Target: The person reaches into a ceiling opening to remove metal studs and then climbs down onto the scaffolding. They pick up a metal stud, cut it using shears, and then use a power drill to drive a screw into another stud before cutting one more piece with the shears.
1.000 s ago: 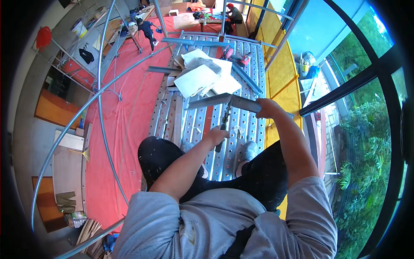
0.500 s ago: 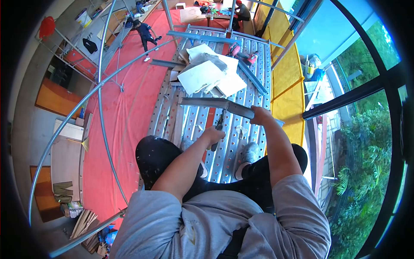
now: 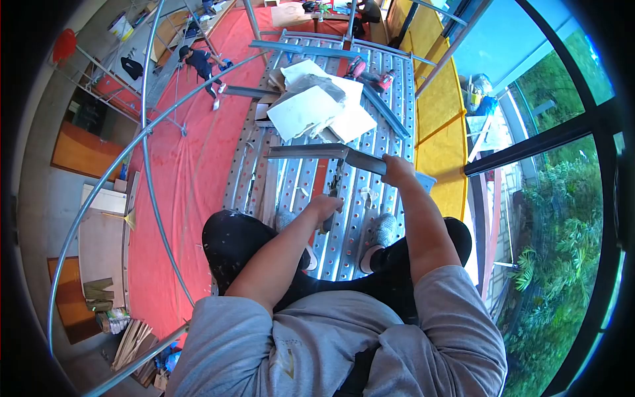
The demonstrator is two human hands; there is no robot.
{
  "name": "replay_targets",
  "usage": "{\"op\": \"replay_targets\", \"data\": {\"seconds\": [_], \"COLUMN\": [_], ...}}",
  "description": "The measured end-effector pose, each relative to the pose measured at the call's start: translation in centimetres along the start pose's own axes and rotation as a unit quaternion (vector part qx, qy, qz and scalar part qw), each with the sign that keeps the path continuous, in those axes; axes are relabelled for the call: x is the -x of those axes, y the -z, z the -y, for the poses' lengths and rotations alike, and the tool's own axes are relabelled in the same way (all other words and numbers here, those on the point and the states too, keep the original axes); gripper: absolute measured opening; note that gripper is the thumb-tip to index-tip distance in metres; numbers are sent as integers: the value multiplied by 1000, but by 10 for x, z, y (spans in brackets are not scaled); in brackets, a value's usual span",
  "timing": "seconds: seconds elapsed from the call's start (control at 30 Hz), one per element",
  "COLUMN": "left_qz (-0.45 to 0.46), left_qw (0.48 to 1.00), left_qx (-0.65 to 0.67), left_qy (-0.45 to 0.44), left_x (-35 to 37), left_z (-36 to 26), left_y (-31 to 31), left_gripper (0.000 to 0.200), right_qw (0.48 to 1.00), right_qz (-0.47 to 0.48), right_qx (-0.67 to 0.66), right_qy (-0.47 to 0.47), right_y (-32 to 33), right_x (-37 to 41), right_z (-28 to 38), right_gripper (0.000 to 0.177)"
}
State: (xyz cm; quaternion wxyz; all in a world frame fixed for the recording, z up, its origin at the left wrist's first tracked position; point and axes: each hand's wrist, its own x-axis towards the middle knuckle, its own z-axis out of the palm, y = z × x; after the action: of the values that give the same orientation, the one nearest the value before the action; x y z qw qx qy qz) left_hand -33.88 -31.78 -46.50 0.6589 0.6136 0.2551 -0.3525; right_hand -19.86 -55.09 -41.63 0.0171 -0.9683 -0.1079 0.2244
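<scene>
A grey metal channel (image 3: pixel 306 152), bent at its middle, lies across the view above the perforated metal planks (image 3: pixel 291 188). My right hand (image 3: pixel 399 172) is closed round its right part. My left hand (image 3: pixel 325 208) is closed on the handles of a dark hand tool (image 3: pixel 335 188), which looks like snips. The tool's upper end meets the channel near the bend; its jaws are too small to make out. Beyond the channel, broken white boards (image 3: pixel 314 106) lie in a pile on the planks.
Loose metal channels (image 3: pixel 383 111) and a red power tool (image 3: pixel 357 67) lie farther along the planks. Curved scaffold tubes (image 3: pixel 99 182) cross the left. A person (image 3: pixel 202 66) walks on the red floor covering (image 3: pixel 178 231) below. Dark-framed glass (image 3: pixel 549 142) stands at the right.
The channel's left part has shifted slightly left and up, and its bend looks sharper. My right hand has moved up a little. The person below has moved left and down in the view.
</scene>
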Motion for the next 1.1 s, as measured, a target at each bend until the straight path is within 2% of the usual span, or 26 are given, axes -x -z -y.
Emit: {"op": "replay_targets", "data": {"seconds": [0.03,0.1,0.23,0.33,0.43,0.63,0.73,0.83,0.93,1.03,1.1], "left_qz": [-3,-2,10,48,64,104,107,115,142,88,91], "left_qw": [1000,1000,997,996,990,974,985,984,963,962,964], "left_qx": [26,-4,-64,79,127,201,137,138,227,253,246], "left_qy": [15,12,-40,10,9,34,0,-8,26,45,42], "left_x": [8,7,-9,1,16,20,5,2,21,34,24], "left_z": [-6,-3,6,-1,-13,-25,-15,-16,-34,-45,-39], "left_y": [-2,-2,0,-3,-4,3,5,8,2,-9,-7], "left_gripper": [15,14,12,12,17,28,28,27,27,13,19], "right_qw": [999,992,996,998,998,996,995,994,995,995,994], "right_qz": [-34,-104,-79,-58,-51,-73,-86,-90,-90,-91,-92], "right_qx": [24,69,39,19,7,27,41,44,34,24,36], "right_qy": [-1,-2,24,27,27,40,38,37,38,37,40], "right_y": [-5,-12,-9,-6,-7,-11,-14,-16,-17,-17,-12], "right_x": [-3,-7,2,7,7,5,1,2,3,8,10], "right_z": [-3,-2,1,5,2,-1,-1,-1,6,9,8], "right_gripper": [56,53,50,50,49,46,45,44,43,41,39]}}
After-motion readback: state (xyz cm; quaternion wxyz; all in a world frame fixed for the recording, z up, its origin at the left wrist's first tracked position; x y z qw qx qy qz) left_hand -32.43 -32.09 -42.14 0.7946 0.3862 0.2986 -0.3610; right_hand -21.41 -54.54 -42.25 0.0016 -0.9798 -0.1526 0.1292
